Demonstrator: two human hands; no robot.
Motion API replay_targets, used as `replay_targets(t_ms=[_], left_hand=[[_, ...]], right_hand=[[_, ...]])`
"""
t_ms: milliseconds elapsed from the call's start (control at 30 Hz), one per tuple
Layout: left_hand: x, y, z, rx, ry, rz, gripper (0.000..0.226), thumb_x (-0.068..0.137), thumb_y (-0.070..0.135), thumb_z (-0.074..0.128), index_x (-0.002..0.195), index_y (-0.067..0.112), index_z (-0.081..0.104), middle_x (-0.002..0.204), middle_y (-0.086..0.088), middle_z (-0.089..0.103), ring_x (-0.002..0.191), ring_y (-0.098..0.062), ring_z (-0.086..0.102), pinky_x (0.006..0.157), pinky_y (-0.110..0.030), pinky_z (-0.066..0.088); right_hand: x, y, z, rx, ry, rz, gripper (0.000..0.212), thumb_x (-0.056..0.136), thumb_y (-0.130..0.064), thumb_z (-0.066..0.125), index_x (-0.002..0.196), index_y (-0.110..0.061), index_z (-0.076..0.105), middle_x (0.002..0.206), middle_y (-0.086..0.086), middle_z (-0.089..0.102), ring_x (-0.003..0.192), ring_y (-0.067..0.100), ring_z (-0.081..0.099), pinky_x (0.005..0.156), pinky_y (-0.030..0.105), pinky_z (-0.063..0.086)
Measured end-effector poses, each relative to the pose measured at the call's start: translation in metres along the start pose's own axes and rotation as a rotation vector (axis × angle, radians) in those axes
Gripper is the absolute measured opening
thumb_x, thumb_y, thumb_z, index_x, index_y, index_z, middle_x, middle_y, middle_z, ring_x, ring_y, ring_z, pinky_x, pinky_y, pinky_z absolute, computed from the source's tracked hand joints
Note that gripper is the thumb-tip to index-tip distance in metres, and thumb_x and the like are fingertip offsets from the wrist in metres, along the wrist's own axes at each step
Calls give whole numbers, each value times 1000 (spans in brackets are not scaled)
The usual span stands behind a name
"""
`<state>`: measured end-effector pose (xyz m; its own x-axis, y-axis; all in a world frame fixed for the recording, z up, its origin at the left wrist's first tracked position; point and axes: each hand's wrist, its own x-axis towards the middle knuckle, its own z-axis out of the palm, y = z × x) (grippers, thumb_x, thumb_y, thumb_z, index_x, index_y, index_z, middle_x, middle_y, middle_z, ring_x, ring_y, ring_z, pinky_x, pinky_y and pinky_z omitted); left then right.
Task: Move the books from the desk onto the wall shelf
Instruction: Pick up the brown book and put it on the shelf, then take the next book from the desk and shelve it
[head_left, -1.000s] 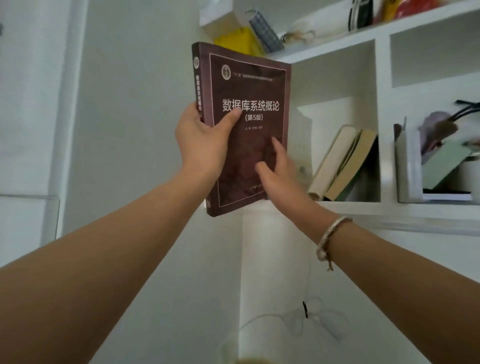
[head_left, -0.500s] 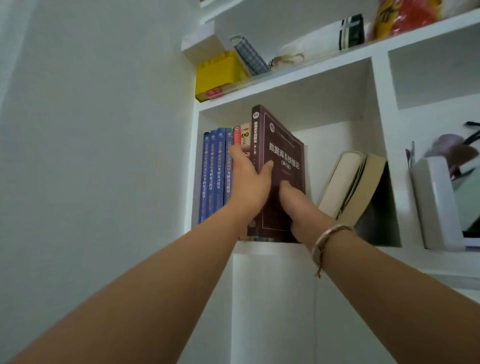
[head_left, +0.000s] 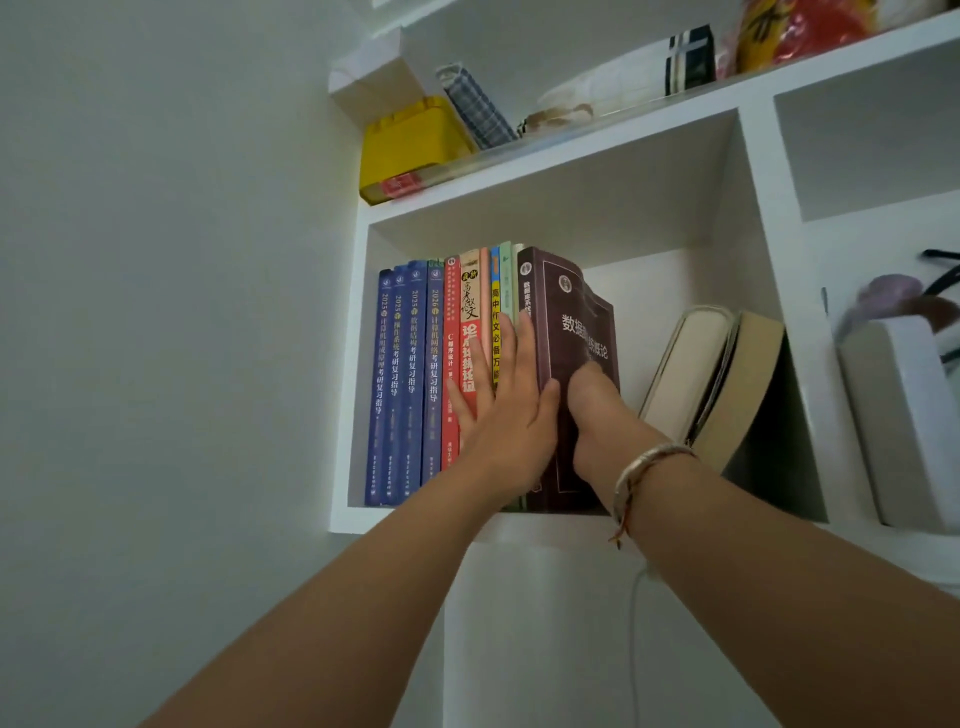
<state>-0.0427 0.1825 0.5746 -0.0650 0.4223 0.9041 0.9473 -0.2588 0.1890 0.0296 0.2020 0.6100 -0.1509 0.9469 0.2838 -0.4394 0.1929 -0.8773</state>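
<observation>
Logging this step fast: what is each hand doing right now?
Left hand: open, flat against the spines of the standing books.
Right hand: pressed on the dark book cover; grip cannot be told.

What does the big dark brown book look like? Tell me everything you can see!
The dark brown book is a thick paperback with pale Chinese lettering, a thin border line and a round emblem on cover and spine. It stands upright in the white shelf cubby, at the right end of the row, against a pale green book. The left hand lies flat across the spines; the right hand presses its front cover.
</observation>
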Motion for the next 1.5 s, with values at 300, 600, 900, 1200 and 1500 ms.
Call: replay_targets(t_ms=[300,600,900,1200,1500], left_hand=[[-1,-16,-8,32,-139,1,67,99,47,27,142,42,-23,153,13,-32,138,-20,-35,113,-51,-18],[-105,-11,-19,-545,58,-24,50,96,40,40,138,57,17,154,23,15,144,-1,10,118,-48,20],[-264,26,15,-575,-17,-255,43,96,9,45,133,32,46,137,21,44,130,6,34,107,-15,25],[-426,59,95,-614,-324,-520,42,94,4,47,125,33,47,122,11,55,108,8,50,91,-8,37],[-555,76,168,-433,-830,-777,38,94,11,49,127,29,49,134,10,43,126,-9,40,102,-24,35]], right_hand=[[-27,-4,-8,27,-57,-17,53,101,-41,25,132,-9,53,130,15,59,120,28,55,107,42,41],[-90,8,-41,-292,-220,-237,39,99,-46,26,97,-27,59,96,1,68,87,14,64,77,28,50],[-166,86,-168,-431,-257,-300,35,100,-31,34,122,-25,60,130,-4,61,121,8,55,109,30,37],[-199,212,-315,-630,-208,57,37,102,-26,32,116,-18,65,123,-4,66,118,8,58,106,30,40],[-217,325,-475,-1146,-174,383,34,95,-22,50,127,-18,56,135,2,55,125,17,50,93,27,43]])
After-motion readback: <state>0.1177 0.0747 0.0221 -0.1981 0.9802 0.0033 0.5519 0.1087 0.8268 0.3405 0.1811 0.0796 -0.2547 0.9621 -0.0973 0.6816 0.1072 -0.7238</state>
